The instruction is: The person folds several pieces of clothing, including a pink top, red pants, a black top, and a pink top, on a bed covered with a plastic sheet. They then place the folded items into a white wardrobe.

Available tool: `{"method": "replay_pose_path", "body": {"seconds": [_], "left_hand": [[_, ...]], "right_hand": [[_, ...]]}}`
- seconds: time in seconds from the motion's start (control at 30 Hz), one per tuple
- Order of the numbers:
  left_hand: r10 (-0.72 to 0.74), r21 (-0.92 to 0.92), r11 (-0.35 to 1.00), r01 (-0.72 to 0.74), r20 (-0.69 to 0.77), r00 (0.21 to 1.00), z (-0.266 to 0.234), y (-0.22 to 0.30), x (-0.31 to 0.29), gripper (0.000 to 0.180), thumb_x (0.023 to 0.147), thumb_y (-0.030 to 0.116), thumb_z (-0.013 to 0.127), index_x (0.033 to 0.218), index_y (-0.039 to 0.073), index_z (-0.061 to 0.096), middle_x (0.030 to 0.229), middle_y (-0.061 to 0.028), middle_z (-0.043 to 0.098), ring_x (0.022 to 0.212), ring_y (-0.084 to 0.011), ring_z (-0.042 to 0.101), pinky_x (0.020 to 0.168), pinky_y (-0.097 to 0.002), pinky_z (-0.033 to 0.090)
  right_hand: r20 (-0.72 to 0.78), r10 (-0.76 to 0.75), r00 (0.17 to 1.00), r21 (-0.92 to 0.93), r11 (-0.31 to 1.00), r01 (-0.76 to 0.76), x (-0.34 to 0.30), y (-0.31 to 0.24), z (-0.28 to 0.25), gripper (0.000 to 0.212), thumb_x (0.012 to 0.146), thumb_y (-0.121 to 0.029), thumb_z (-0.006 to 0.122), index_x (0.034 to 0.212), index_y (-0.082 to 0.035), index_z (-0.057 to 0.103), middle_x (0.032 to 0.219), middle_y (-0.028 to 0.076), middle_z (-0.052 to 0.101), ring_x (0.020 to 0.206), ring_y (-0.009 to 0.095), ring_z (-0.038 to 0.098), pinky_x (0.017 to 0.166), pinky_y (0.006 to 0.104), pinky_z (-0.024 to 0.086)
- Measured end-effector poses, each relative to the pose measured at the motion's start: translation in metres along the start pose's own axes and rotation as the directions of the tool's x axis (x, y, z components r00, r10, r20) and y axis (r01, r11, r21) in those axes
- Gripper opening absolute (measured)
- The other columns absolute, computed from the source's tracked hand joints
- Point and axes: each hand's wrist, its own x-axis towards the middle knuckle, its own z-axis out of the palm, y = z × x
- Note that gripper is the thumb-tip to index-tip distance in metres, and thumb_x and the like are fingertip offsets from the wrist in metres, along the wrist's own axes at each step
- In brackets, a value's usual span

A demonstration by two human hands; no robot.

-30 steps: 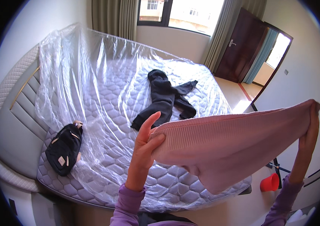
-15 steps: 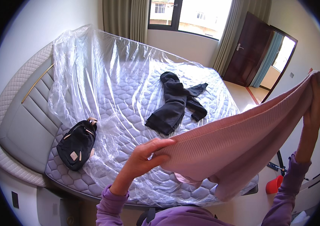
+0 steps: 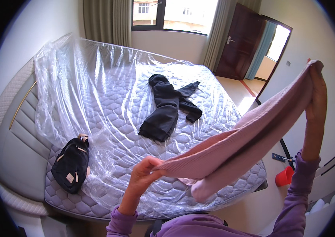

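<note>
A pink knit sweater [image 3: 238, 146] with a ribbed edge is stretched in the air between my two hands, above the near right part of the bed. Its left end is pinched between the thumb and fingers of my left hand [image 3: 144, 173]. My right hand [image 3: 316, 94], raised much higher at the far right, grips the other end; cloth partly covers its fingers. The lower folds hang loose over the mattress. Beyond the sweater, a black hooded sweatshirt [image 3: 166, 106] lies spread on the bed with its sleeves to the right.
Clear plastic sheeting [image 3: 72, 87] covers much of the grey quilted mattress [image 3: 66, 199]. A black backpack [image 3: 72, 166] lies by the padded headboard [image 3: 15, 146]. On the floor at right stand a red bucket [image 3: 284, 176] and a dark stand [image 3: 284, 157]. A brown door [image 3: 240, 43] is ajar at the back.
My view has shifted, so the bed sits further left. The sweater is pulled narrower and more slanted, its ribbed edge folding together. Both hands keep their hold.
</note>
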Motion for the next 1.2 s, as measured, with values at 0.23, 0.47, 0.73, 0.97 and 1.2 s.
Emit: {"method": "replay_pose_path", "body": {"seconds": [0.23,0.47,0.73,0.97,1.2], "left_hand": [[0.118,0.358,0.93,-0.08,-0.086,0.989,-0.014,-0.003,0.017,0.022,0.077,-0.001,0.06,0.098,0.003,0.054,0.084,-0.0052,0.06,0.077,-0.0104,0.056,0.069,-0.0243,0.045],[0.168,0.852,0.469,-0.231,0.171,0.971,-0.038,-0.026,0.075,0.019,0.076,0.001,0.057,0.095,0.005,0.06,0.085,-0.011,0.062,0.078,-0.0298,0.06,0.067,-0.0322,0.047],[0.359,0.713,0.68,-0.169,-0.123,0.925,-0.036,0.073,0.154,0.02,0.085,0.002,0.042,0.099,0.006,0.056,0.067,-0.0017,0.055,0.046,-0.0061,0.049,0.042,-0.0189,0.037],[0.653,0.673,0.578,-0.462,-0.042,0.756,0.016,0.148,0.189,0.022,0.083,0.001,0.041,0.1,0.002,0.055,0.08,-0.0049,0.061,0.063,-0.0098,0.058,0.063,-0.0204,0.046],[0.62,0.675,0.647,-0.356,-0.194,0.76,-0.031,0.138,0.15,0.021,0.083,0.0,0.041,0.101,0.001,0.054,0.084,-0.0059,0.059,0.071,-0.0129,0.06,0.07,-0.0232,0.048]], "right_hand": [[0.01,0.057,0.998,0.027,0.998,-0.057,-0.002,0.01,-0.005,0.04,0.08,-0.035,0.062,0.111,-0.009,0.056,0.089,0.004,0.059,0.083,0.013,0.057,0.071,0.026,0.048],[0.048,0.031,0.998,-0.063,0.998,-0.028,-0.013,0.009,-0.008,0.031,0.081,-0.031,0.061,0.102,-0.008,0.06,0.085,0.002,0.06,0.079,0.011,0.056,0.071,0.0244,0.045],[-0.06,0.071,0.996,-0.196,0.977,-0.081,-0.023,0.032,-0.081,0.034,0.083,-0.034,0.058,0.102,-0.006,0.059,0.086,0.004,0.061,0.08,0.012,0.056,0.073,0.025,0.043],[-0.203,0.03,0.979,-0.199,0.977,-0.071,-0.025,0.038,-0.107,0.049,0.08,-0.042,0.059,0.108,-0.002,0.053,0.093,0.008,0.059,0.089,0.016,0.054,0.079,0.0283,0.041],[-0.164,-0.09,0.982,-0.04,0.996,0.084,-0.066,0.044,-0.098,0.028,0.084,-0.027,0.056,0.099,-0.003,0.056,0.088,0.008,0.058,0.085,0.013,0.054,0.067,0.0268,0.045]]}}
